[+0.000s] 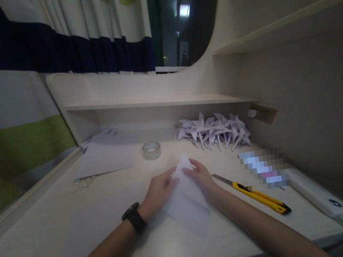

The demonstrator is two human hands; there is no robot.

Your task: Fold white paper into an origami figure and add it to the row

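A white sheet of paper [187,206] lies on the pale desk [61,233], folded into a pointed shape with its tip toward the back. My left hand [158,191], with a black watch on its wrist, pinches the paper's left edge near the tip. My right hand [204,180] presses and grips the right edge of the same fold. Both hands meet at the paper's top corner.
A yellow utility knife [261,199] with its blade out lies right of my right arm. A tape roll [151,150], flat sheets [104,156] and a pile of folded paper pinwheels [214,132] sit further back. A white power bank [319,196] with cable lies at right.
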